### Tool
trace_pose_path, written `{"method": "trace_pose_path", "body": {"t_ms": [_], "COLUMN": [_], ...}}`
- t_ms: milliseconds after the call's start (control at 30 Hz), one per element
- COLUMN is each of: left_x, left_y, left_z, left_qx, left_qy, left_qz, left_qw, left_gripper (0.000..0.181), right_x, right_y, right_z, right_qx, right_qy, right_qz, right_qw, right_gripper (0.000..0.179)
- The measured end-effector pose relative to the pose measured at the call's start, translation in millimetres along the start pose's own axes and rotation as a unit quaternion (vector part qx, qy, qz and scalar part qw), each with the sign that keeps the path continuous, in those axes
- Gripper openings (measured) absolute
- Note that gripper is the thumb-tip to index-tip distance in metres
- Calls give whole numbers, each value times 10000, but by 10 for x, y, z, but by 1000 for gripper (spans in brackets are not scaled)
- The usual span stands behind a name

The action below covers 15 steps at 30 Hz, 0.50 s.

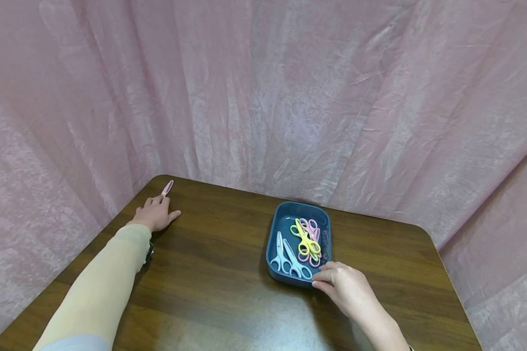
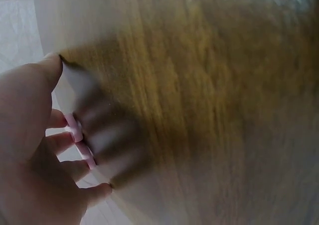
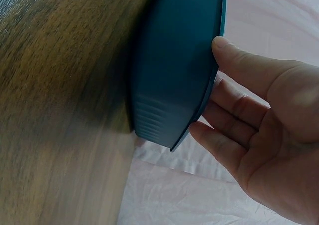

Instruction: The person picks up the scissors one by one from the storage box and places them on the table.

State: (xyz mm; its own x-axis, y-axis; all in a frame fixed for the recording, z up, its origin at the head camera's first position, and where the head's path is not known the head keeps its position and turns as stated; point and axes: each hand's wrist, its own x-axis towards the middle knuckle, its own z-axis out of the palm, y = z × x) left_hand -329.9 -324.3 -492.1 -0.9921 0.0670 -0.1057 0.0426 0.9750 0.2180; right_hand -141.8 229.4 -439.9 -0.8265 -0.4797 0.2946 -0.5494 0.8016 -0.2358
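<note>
At the table's far left corner, my left hand (image 1: 153, 213) reaches palm down with fingers spread, the thumb out to the side. Its fingertips touch a pair of pink scissors (image 1: 164, 192), partly hidden by the fingers; a bit of pink handle (image 2: 76, 130) shows at the fingertips in the left wrist view. My right hand (image 1: 347, 285) pinches the near right rim of a dark blue plastic basket (image 3: 174, 60), thumb outside and fingers over the inner side. Inside the basket lie yellow scissors (image 1: 305, 238), pink scissors (image 1: 317, 236) and light blue scissors (image 1: 279, 243).
The brown wooden table (image 1: 211, 243) has rounded far corners. A pink curtain (image 1: 263, 97) hangs close behind its back edge and along the sides. The basket stands right of the middle, near the back edge.
</note>
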Motion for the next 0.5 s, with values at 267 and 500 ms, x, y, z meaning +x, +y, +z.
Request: {"method": "trace_pose_path", "body": {"t_ms": [267, 500], "left_x": [-21, -16], "left_y": [-8, -47], "left_z": [-58, -39], "left_qx": [-38, -172], "left_qy": [-36, -13], "left_qz": [-22, -43], "left_qw": [10000, 9998], "left_gripper": [73, 71], "right_x": [-7, -11], "right_y": [6, 9], "right_z": [-7, -5], "right_qx": [42, 147], "right_qy": [38, 67], "right_qz": [-23, -45], "right_qw": [10000, 9999], "right_gripper": [6, 7]}}
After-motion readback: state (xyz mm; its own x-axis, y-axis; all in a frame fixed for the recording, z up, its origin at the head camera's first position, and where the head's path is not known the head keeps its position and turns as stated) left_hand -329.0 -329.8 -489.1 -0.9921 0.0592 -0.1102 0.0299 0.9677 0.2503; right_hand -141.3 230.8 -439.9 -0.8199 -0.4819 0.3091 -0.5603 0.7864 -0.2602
